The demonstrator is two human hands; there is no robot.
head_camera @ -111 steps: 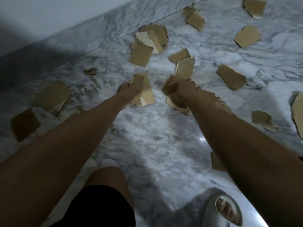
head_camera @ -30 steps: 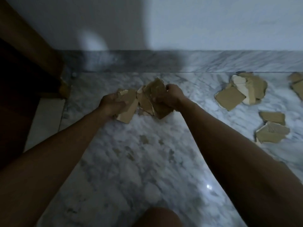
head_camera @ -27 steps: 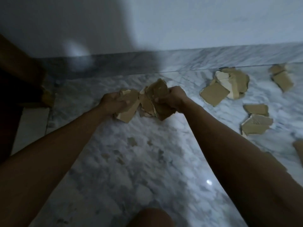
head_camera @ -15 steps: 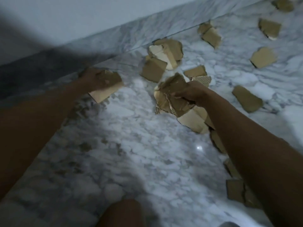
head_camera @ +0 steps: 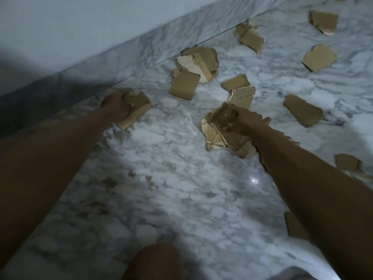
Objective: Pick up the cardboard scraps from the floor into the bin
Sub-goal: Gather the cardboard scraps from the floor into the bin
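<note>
My left hand [head_camera: 117, 107] grips a bundle of brown cardboard scraps [head_camera: 137, 110] above the marble floor near the skirting. My right hand [head_camera: 245, 123] holds a thicker stack of torn cardboard scraps [head_camera: 219, 128] at centre right. Several loose scraps lie on the floor beyond: a pile [head_camera: 196, 64] by the skirting, a flat piece [head_camera: 183, 87], a corrugated piece [head_camera: 242, 96], and another [head_camera: 302, 110] to the right. No bin is in view.
The grey-white marble floor [head_camera: 161, 178] meets a marble skirting [head_camera: 121, 59] and a pale wall at the upper left. More scraps lie at far right [head_camera: 320, 57] and beside my right forearm [head_camera: 295, 225]. My knee [head_camera: 155, 261] shows at the bottom.
My view swung right from the dark wooden corner back to the scattered scraps. My hands, held together a second ago, moved apart, each still holding its cardboard.
</note>
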